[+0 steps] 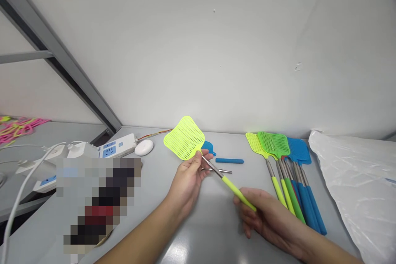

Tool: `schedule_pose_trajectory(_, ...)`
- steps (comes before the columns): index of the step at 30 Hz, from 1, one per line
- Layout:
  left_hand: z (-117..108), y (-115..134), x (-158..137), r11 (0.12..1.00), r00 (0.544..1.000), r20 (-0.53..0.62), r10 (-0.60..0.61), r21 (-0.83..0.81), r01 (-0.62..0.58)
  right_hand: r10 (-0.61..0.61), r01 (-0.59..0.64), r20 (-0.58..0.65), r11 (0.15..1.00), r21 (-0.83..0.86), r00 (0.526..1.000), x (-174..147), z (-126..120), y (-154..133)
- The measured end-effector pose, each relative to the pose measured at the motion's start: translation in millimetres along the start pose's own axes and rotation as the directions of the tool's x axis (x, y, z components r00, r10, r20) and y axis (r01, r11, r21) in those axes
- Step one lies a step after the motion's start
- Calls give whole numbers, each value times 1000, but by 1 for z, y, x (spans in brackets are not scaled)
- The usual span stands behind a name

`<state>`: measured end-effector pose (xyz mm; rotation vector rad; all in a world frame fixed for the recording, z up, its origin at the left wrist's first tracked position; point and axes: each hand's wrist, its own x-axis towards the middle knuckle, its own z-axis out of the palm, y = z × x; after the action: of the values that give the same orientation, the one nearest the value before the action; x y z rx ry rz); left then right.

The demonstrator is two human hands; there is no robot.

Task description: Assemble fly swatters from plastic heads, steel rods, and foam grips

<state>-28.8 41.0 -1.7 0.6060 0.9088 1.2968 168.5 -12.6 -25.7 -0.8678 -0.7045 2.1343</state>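
Observation:
A yellow-green fly swatter (185, 138) with a perforated head, metal shaft and yellow-green grip is held above the table between both hands. My left hand (192, 173) pinches it at the neck, just below the head. Around the lower part of its grip, my right hand (260, 214) has its fingers curled. Behind my left hand, a blue swatter head (208, 147) is partly hidden. Close by lie a separate blue handle sleeve (229, 161) and a thin metal rod (227, 171), its left end covered by my fingers.
Several yellow-green, green and blue fly swatters (297, 181) lie in a row at right, beside a white plastic sheet (352, 173). At left are a power strip (119, 146), a round white device (144, 147), cables and a pixelated area. A wall stands behind.

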Motion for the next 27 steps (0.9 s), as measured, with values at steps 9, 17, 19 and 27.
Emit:
schedule_pose_trajectory(9,3,5,-1,999,999,19,36,-35,-35,-114,115,-69,993,21,991,-1,8,-4)
schedule_pose_trajectory(17,3,-5,-6,998,992,122,8,56,-15,-131,145,-129,984,100,983,-5,8,-1)
schedule_pose_trajectory(19,4,-7,-8,997,989,147,3,82,-16,-153,167,-138,981,98,979,-5,8,0)
schedule_pose_trajectory(27,7,-9,-12,988,978,207,31,145,-62,-195,209,-129,973,99,972,-5,8,1)
